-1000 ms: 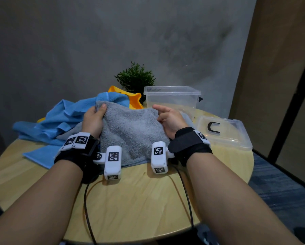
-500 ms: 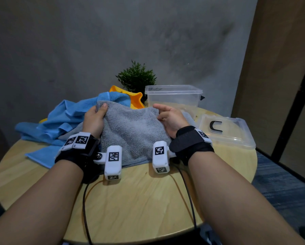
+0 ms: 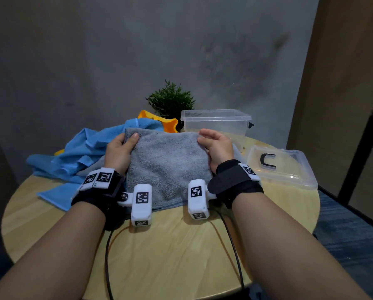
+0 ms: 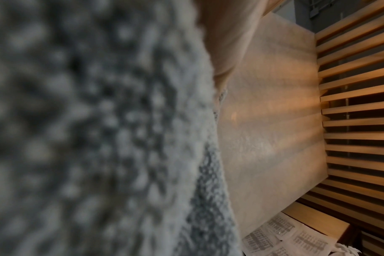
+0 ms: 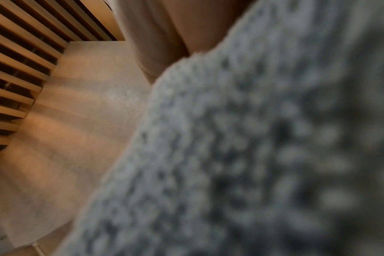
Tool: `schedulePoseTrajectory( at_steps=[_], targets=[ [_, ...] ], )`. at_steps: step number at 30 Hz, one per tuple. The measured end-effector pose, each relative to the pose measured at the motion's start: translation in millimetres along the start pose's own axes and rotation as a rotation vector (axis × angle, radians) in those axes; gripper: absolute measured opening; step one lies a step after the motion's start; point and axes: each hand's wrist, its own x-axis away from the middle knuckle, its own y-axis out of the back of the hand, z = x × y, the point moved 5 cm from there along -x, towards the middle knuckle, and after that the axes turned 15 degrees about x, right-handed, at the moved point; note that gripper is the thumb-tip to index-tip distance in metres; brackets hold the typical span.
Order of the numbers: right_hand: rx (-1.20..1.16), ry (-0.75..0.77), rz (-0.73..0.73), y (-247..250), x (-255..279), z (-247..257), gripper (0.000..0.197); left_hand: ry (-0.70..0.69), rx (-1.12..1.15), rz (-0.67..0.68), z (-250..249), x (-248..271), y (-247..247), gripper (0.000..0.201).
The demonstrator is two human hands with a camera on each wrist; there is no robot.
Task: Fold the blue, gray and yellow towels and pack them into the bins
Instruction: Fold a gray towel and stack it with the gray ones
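Round wooden table [image 3: 159,252]: your left hand [image 3: 118,151] and right hand [image 3: 217,148] pinch the gray towel [image 3: 168,163] at its far corners; soft, limp terry, so keep hold there.

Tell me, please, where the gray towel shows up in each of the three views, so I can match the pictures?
Head: the gray towel lies centre frame on the wooden table, gripped at its far corners by the left hand and the right hand.
Left wrist: blurred, filling the left half.
Right wrist: blurred, filling the lower right.
Shared landmark: the towel's looped pile beside a finger.
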Motion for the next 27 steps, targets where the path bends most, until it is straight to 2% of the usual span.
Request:
schedulePoseTrajectory(
  at_steps=[3,6,8,10,12,14,18,21,23,25,27],
  targets=[
    [-0.040,0.022,-0.003,0,3,5,0.036,0.001,0.028,-0.009,-1,1,1,0.013],
    [-0.074,0.049,-0.005,-1,6,10,0.058,-0.001,0.083,-0.012,-3,2,1,0.012],
    [-0.093,0.058,0.002,0,6,10,0.066,-0.007,0.091,-0.009,-6,3,0,0.012],
    [-0.073,0.074,0.017,0,8,12,0.063,-0.020,0.095,0.001,-9,4,-3,0.013],
    [-0.051,0.057,0.034,0,10,13,0.051,-0.028,0.138,0.021,-12,5,-7,0.015],
    [0.047,-0.037,0.057,-1,11,8,0.041,-0.035,0.190,0.063,-14,7,-11,0.018],
    [0.385,-0.246,0.262,-5,14,-3,0.067,-0.039,0.250,0.139,-16,10,-17,0.020],
    [0.516,-0.237,0.345,-7,19,2,0.064,-0.036,0.299,0.160,-18,11,-19,0.020],
    [0.674,-0.213,0.404,-11,23,3,0.073,-0.039,0.312,0.180,-18,11,-20,0.019],
    [0.670,-0.171,0.422,-13,24,4,0.076,-0.038,0.312,0.196,-17,10,-20,0.019],
    [0.481,-0.050,0.342,-10,27,15,0.050,-0.032,0.297,0.172,-16,8,-17,0.017]
  ],
)
